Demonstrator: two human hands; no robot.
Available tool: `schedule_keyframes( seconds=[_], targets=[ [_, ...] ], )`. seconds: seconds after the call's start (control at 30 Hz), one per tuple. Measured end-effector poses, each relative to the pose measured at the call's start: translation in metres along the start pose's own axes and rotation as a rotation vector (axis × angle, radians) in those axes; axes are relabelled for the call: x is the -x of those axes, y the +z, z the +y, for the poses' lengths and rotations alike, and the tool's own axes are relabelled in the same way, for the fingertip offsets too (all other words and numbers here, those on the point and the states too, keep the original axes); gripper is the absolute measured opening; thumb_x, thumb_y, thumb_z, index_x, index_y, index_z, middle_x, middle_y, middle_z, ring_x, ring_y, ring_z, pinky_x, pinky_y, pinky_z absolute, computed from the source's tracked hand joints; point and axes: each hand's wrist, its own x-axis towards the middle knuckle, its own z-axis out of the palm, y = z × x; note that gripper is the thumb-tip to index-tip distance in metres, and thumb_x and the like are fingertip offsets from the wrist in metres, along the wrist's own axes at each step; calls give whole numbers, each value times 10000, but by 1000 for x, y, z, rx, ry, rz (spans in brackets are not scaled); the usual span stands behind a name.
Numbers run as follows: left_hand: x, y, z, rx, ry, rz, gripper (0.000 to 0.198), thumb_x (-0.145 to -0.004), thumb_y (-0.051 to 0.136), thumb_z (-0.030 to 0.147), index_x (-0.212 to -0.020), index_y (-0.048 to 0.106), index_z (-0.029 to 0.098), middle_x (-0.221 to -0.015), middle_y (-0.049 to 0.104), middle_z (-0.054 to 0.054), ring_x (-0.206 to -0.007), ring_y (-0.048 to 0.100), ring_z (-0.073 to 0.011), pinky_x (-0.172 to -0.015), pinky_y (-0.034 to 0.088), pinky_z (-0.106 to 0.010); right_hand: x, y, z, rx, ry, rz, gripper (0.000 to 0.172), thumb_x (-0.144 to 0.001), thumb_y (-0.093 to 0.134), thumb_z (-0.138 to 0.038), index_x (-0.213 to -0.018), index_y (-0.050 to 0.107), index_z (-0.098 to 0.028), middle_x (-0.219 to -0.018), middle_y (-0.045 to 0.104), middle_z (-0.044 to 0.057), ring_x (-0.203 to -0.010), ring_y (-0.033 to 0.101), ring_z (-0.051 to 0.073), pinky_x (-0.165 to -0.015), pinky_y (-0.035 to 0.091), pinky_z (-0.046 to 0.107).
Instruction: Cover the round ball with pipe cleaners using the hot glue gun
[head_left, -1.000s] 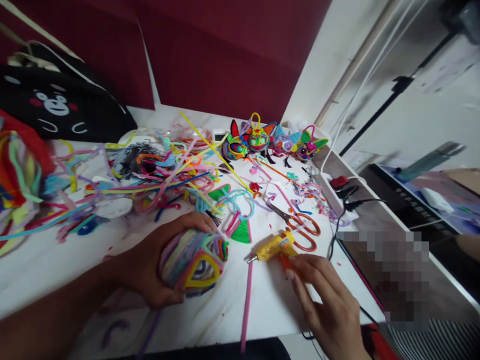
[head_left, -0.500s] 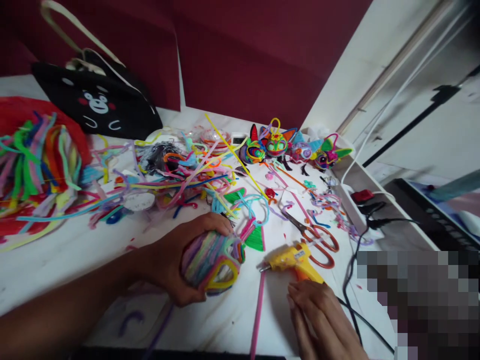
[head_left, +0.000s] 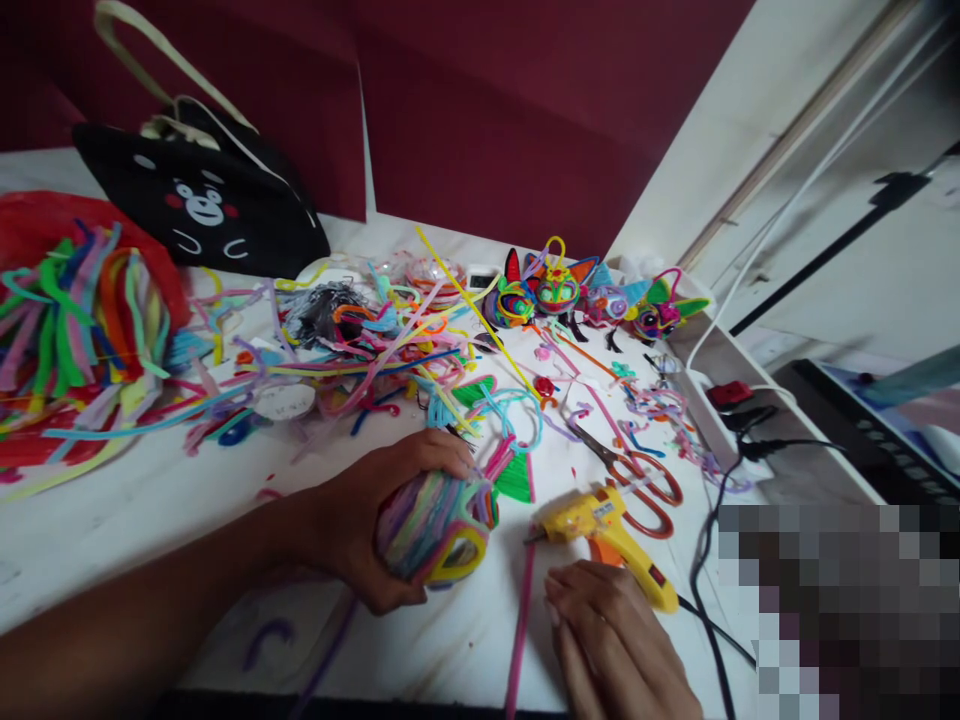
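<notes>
My left hand (head_left: 360, 520) is wrapped round a ball wound from pastel pipe cleaners (head_left: 439, 525), resting on the white table (head_left: 135, 510). A yellow loop shows on the ball's near face. My right hand (head_left: 611, 640) lies flat on the table at the bottom edge, fingers together, holding nothing. Just beyond its fingertips lies a yellow glue gun (head_left: 600, 525) with an orange trigger. A pink pipe cleaner (head_left: 519, 620) lies straight between my two hands. Red-handled scissors (head_left: 637, 480) rest behind the glue gun.
Loose pipe cleaners (head_left: 360, 350) cover the middle of the table, with a big bundle (head_left: 75, 330) at the left. Several finished pipe-cleaner figures (head_left: 555, 285) stand at the back. A black bear-face bag (head_left: 202, 210) sits far left. A power strip (head_left: 720, 410) and black cables run along the right edge.
My right hand has slid left and back from the glue gun's handle toward the pink pipe cleaner. The left hand keeps its hold on the ball. The view has shifted left.
</notes>
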Motion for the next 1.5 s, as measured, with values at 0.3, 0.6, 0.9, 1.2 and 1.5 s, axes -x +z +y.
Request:
schedule_keyframes(
  seconds=[0.3, 0.6, 0.9, 1.2, 1.5],
  targets=[
    [6, 2, -8, -17, -58, -40, 880, -556, 822, 219, -1370, 487, 238, -1268, 581, -134, -1186, 552, -349, -1049, 452, -486, -4, 0, 1, -15, -50, -63, 254, -913, 573, 8, -1079, 661, -163, -979, 723, 92, -962, 684, 213, -817, 593, 320],
    [9, 4, -15, -30, -80, -64, 868, -591, 851, 287, -1374, 475, 264, -1274, 586, -133, -1184, 561, -355, -1045, 456, -523, -5, 5, 8, -19, -216, -90, 207, -903, 590, 4, -1079, 672, -68, -976, 719, 144, -949, 675, 231, -835, 575, 359],
    [9, 3, -13, -62, -107, -52, 983, -586, 881, 356, -1448, 411, 290, -1341, 521, -127, -1238, 528, -382, -1076, 424, -494, -12, 5, 3, -46, -222, -111, 191, -922, 571, -21, -1078, 672, -68, -955, 730, 142, -908, 687, 226, -826, 571, 354],
    [9, 5, -5, 128, -220, 58, 934, -633, 888, 462, -1441, 447, 304, -1386, 495, -118, -1251, 535, -363, -1069, 440, -451, -11, 14, -4, -7, -142, -105, 412, -918, 647, -138, -1320, 572, -89, -1190, 673, 168, -1143, 637, 269, -954, 568, 382],
    [3, 5, 5, 625, -314, 196, 838, -667, 888, 497, -1401, 528, 312, -1281, 605, -78, -1134, 630, -271, -940, 524, -329, -32, 36, -19, -47, -24, -107, 754, -942, 669, -330, -1561, 288, -127, -1489, 486, 185, -1400, 462, 300, -1095, 506, 479]
  ],
)
